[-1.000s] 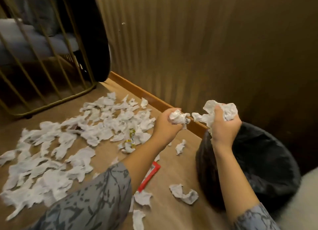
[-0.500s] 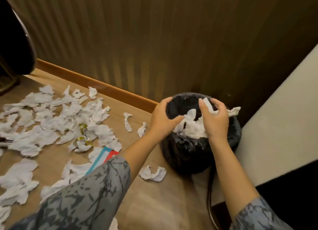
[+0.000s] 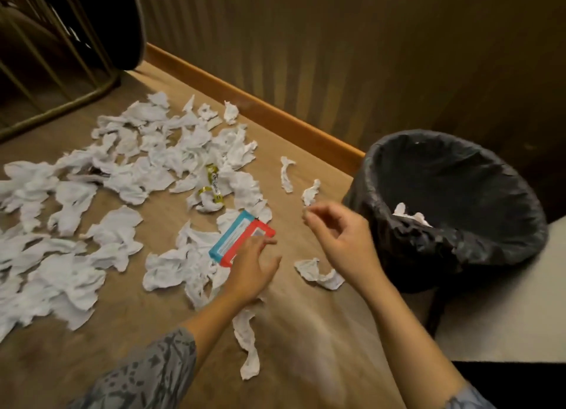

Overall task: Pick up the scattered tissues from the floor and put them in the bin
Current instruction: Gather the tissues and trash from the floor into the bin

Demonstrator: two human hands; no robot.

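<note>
Both your hands are empty: your left hand (image 3: 254, 269) hangs loosely spread at centre frame over the red-and-blue packet (image 3: 242, 238), your right hand (image 3: 340, 234) half-curled just right of it, holding nothing. The tissues (image 3: 128, 176) cover the floor (image 3: 306, 332) across the left half of the frame; the bin (image 3: 453, 200) sits at right with a little paper inside. Start with the 3 loose scraps nearest the bin, bunch several per hand, and skip the packet.

Lighting: dim, warm amber. Upper corners deep in shadow. Motion blur at the lower centre; wide-angle bending at edges.
</note>
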